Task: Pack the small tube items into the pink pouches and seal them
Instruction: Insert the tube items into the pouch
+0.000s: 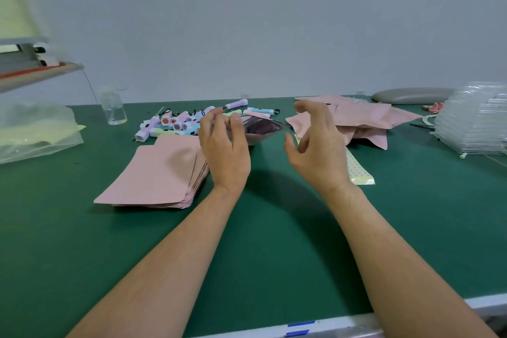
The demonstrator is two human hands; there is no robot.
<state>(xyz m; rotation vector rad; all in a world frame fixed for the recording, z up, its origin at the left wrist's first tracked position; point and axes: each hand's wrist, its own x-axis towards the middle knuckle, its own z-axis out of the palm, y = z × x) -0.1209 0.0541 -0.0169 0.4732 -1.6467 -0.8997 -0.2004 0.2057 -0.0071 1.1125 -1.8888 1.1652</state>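
1. Two bare hands are raised over the green table (247,255) in the head view. The left hand (223,145) pinches one pouch (260,129) by its near edge and holds it off the surface. The right hand (315,143) hangs just beside it with fingers loosely curled, holding nothing.
2. The held pouch shows a dark, glossy face. It is blurred, so whether a tube already sits inside cannot be told.
3. The step in hand looks like opening or loading this pouch. To do it well, the right hand should probably spread the mouth or fetch one tube. The left should keep its pinch near the rim so the opening faces the free hand.
4. The tubes (181,122) lie in a loose pile behind the left hand. The right hand would have to cross over the held pouch to reach them.
5. A stack of flat pink pouches (159,173) lies under and left of the left wrist. A heap of pink pouches (362,118), puffier and probably filled, sits behind the right hand.
6. A yellow strip (356,170) lies below the right hand, where a lowered wrist could drag it.
7. Further off stand a clear bottle (113,110) at left, a plastic bag (33,132) at the far left edge and stacked clear trays (477,121) at right. None of them lies between the hands and the tubes.
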